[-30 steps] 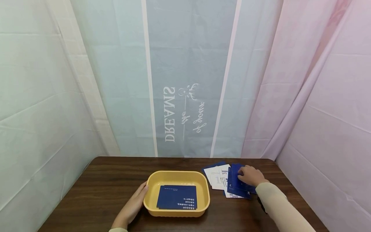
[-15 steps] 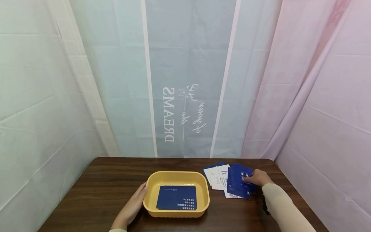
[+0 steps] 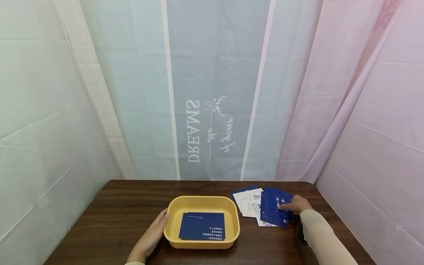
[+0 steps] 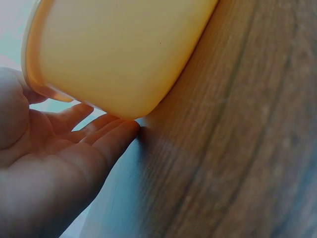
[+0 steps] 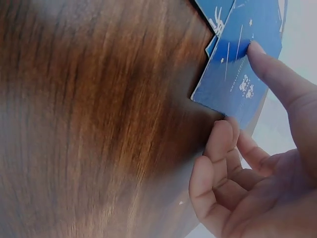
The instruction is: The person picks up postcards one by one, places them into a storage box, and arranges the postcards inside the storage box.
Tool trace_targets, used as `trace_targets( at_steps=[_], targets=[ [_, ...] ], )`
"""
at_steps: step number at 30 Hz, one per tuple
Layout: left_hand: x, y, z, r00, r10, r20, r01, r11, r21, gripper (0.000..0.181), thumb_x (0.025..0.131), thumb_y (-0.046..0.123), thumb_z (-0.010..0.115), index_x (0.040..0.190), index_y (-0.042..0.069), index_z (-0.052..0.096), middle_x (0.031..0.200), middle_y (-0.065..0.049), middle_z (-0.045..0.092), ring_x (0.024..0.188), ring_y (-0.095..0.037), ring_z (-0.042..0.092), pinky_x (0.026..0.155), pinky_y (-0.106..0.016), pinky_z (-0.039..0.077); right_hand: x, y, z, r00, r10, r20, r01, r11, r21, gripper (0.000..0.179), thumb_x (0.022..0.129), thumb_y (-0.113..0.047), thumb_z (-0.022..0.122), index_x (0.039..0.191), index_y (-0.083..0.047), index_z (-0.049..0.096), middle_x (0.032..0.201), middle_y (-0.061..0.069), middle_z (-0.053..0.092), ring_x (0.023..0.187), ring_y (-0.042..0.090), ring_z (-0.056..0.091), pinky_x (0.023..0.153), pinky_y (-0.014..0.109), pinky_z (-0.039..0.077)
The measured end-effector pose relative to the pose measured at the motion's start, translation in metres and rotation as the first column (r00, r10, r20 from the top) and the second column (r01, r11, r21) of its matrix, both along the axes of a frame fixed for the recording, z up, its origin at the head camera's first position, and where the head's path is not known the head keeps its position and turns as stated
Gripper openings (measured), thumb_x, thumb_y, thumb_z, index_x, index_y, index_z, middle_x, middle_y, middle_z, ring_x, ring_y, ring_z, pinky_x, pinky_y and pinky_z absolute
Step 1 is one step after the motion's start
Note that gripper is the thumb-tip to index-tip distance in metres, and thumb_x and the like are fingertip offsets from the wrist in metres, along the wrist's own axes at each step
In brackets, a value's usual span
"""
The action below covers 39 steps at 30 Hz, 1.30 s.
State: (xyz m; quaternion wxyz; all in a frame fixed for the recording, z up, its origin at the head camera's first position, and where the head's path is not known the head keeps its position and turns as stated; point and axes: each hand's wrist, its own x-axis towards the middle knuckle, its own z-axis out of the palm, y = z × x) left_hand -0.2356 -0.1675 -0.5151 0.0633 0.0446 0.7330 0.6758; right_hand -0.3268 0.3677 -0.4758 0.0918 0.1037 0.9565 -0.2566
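Here, the right hand [image 3: 299,204] pinches a rectangular blue card [image 3: 273,201]; the straight-fingered left hand [image 3: 151,234] touches a rounded yellow tub [image 3: 201,244].

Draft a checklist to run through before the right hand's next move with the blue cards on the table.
1. Left hand against the yellow tray: ok, touching its outer side.
2. Yellow tray resting on the table: ok.
3. Right hand touching the top blue card: ok, thumb on its face.
4. Fingers under that card's edge: cannot tell.
5. Top blue card separated from the pile: not ok, it overlaps others.
6. Tray's blue card within the walls: ok.
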Motion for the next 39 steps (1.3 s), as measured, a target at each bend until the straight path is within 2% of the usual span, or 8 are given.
trace_targets(
  at_steps=[6,11,17,28,34,39],
  targets=[
    [0.001,0.000,0.000,1.000,0.003,0.000,-0.003,1.000,-0.009,0.067,0.108,0.042,0.041,0.155,-0.004,0.025,0.158,-0.029,0.025,0.142,-0.042,0.031,0.112,-0.057,0.032,-0.001,0.003,-0.002,1.000,-0.002,0.003,0.002,1.000,-0.014,0.090,0.079,-0.044,0.085,0.119,0.028,0.049,0.108,0.041,0.058,0.091,0.042,0.062,0.082,0.055,0.056],
    [0.001,0.000,0.001,1.000,0.006,-0.002,-0.006,1.000,-0.014,0.066,0.109,0.041,0.040,0.154,-0.004,0.025,0.157,-0.030,0.026,0.142,-0.042,0.031,0.112,-0.057,0.032,-0.001,-0.002,0.005,1.000,-0.015,0.000,0.015,0.999,-0.047,0.085,0.079,-0.035,0.086,0.119,0.029,0.046,0.106,0.039,0.058,0.087,0.039,0.062,0.079,0.052,0.058],
    [0.001,0.000,0.001,1.000,-0.001,-0.006,0.001,1.000,-0.025,0.068,0.109,0.042,0.040,0.155,-0.005,0.024,0.158,-0.031,0.024,0.143,-0.043,0.029,0.113,-0.058,0.030,0.000,-0.005,0.006,1.000,-0.021,0.013,0.023,0.995,-0.093,0.083,0.081,-0.027,0.085,0.120,0.032,0.042,0.113,0.045,0.053,0.096,0.048,0.063,0.081,0.053,0.057],
    [0.001,0.000,0.001,1.000,-0.003,-0.007,0.003,1.000,-0.019,0.068,0.109,0.041,0.040,0.155,-0.005,0.023,0.158,-0.031,0.024,0.143,-0.044,0.028,0.113,-0.059,0.029,0.000,-0.004,0.005,0.999,-0.024,0.034,0.029,0.991,-0.133,0.082,0.085,-0.028,0.080,0.125,0.030,0.038,0.117,0.046,0.049,0.099,0.050,0.057,0.084,0.058,0.054],
    [0.001,0.001,0.000,1.000,0.000,-0.006,0.000,1.000,-0.024,0.067,0.109,0.041,0.040,0.155,-0.005,0.024,0.158,-0.030,0.025,0.143,-0.042,0.029,0.113,-0.057,0.030,-0.003,-0.001,-0.004,1.000,-0.016,-0.019,0.011,0.976,-0.219,0.050,0.083,-0.015,0.079,0.112,0.021,0.058,0.107,0.034,0.061,0.094,0.044,0.063,0.080,0.058,0.056],
    [0.001,0.000,0.000,1.000,-0.001,-0.006,0.001,1.000,-0.031,0.068,0.109,0.043,0.040,0.155,-0.005,0.024,0.158,-0.029,0.024,0.143,-0.042,0.028,0.113,-0.057,0.029,-0.007,0.001,-0.008,0.998,-0.002,-0.059,-0.011,0.976,-0.218,0.035,0.083,-0.010,0.078,0.102,0.015,0.064,0.097,0.023,0.065,0.088,0.035,0.064,0.077,0.055,0.056]
  ],
)
